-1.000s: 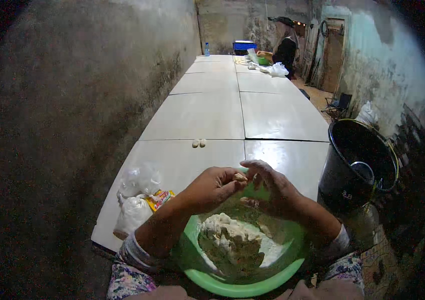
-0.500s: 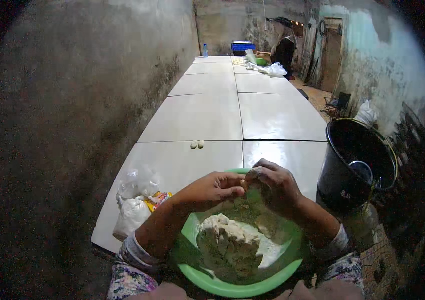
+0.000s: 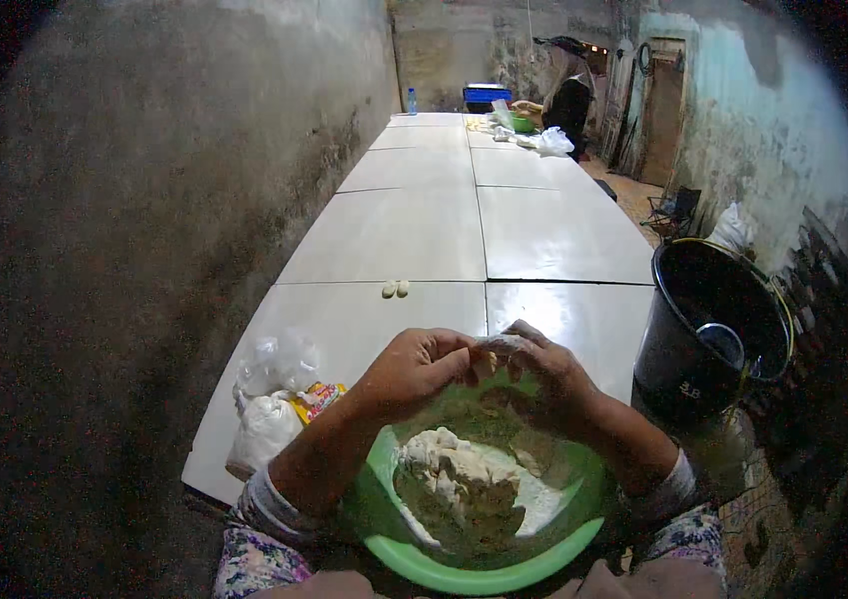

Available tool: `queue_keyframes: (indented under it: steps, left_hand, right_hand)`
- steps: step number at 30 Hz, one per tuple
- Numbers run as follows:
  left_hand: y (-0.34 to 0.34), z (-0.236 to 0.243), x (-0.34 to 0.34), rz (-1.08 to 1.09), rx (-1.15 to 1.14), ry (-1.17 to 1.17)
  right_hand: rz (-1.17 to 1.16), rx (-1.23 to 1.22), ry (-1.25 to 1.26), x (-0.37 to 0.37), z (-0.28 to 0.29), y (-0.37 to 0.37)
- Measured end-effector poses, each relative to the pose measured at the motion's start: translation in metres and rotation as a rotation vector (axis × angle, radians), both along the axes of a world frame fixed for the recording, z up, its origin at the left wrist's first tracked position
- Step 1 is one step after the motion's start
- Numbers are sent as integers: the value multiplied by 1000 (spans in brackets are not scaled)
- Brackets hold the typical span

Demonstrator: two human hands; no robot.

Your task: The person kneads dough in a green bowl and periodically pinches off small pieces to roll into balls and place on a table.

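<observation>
Over dough (image 3: 449, 463) in the green bowl (image 3: 434, 572), the left hand (image 3: 414, 371) is being met by the right hand (image 3: 552, 377).
Left is being kept curled, right newly part-opened, perhaps for reworking; whether dough is being gripped cannot be told. Beyond, two lumps (image 3: 389, 290) are being supported by the desk (image 3: 384, 235).

Rough food-preparation workroom, long white table (image 3: 384, 225), near green basin (image 3: 484, 581) of dough (image 3: 454, 464), black bucket (image 3: 678, 359) right, stained bare wall (image 3: 194, 200) left.

Dough (image 3: 459, 464) lies in the basin (image 3: 484, 579), bag (image 3: 266, 431) left, bucket (image 3: 681, 344) right.
</observation>
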State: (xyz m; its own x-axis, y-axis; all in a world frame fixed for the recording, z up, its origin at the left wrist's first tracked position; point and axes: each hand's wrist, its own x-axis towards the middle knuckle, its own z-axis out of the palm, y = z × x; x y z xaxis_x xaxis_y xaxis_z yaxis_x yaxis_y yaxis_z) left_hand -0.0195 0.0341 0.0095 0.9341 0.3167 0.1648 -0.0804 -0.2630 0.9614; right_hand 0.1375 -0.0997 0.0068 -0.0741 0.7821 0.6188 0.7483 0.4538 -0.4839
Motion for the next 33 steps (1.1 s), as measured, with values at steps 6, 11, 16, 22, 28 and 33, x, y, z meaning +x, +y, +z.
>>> queue_keyframes:
  steps: [6,11,16,22,28,33]
  left_hand:
    - [0,2,2,-85,39,132]
    - [3,1,5,-134,-156,111]
    - [-7,5,3,-67,-113,53]
    - [-3,-4,-2,-12,26,-68]
    - [-6,11,-1,-24,-36,109]
    - [0,2,-1,-68,-50,-30]
  right_hand:
    - [-71,1,-35,4,-1,-2]
    - [-89,56,-23,5,-1,0]
    - [2,95,35,3,-5,2]
    - [-68,-37,10,2,-6,1]
    - [16,20,-82,1,2,-5]
    - [1,59,3,-7,5,-4]
